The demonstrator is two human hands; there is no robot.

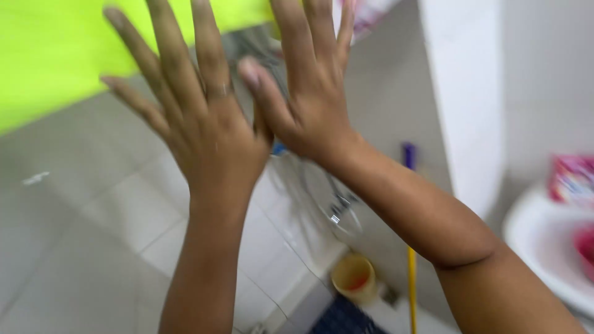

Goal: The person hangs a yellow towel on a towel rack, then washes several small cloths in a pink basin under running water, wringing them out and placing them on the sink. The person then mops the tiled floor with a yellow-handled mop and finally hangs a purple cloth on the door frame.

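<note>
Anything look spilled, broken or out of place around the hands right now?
Nothing stands out. Both the left hand and right hand are raised, open and empty, against the tiled wall. The small yellow tub below stands upright; blur hides finer detail.

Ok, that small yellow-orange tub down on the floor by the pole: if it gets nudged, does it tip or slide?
The tub looks like thin plastic and mostly empty, so probably light and easy to shove. It sits upright on tiled floor that looks smooth, so it would likely slide before tipping. The yellow pole stands close beside it and might get knocked. The view is blurred, so treat this loosely.
</note>
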